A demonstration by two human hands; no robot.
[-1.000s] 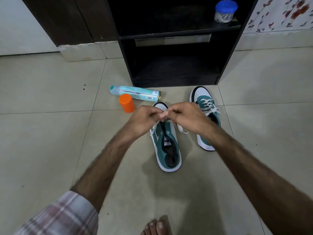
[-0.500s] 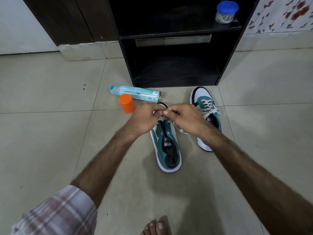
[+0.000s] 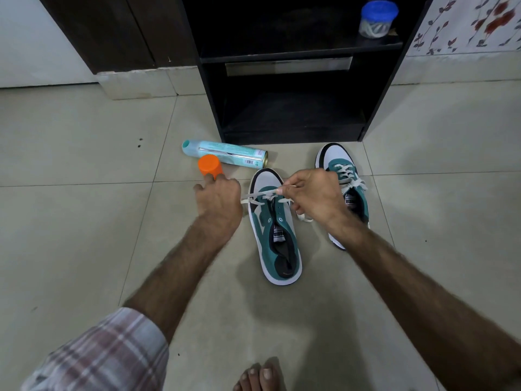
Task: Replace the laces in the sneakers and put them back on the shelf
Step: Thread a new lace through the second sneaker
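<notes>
Left hand [image 3: 218, 197] fingertips curled under, lace [image 3: 258, 194] end unseen

Both bare forearms reach forward from the lower corners and converge. The left hand [image 3: 218, 197] is knuckles up, fingers curled under, a plaid sleeve [image 3: 98, 354] pushed up its arm. The right hand [image 3: 315, 197] pinches thumb against forefinger, its other fingers curled in below

A pale blue spray can [image 3: 225, 152] lies on the tiled floor [image 3: 70, 221], with an orange cap [image 3: 209, 165] just beside it. A blue-lidded jar [image 3: 377, 19] stands up behind.
</notes>
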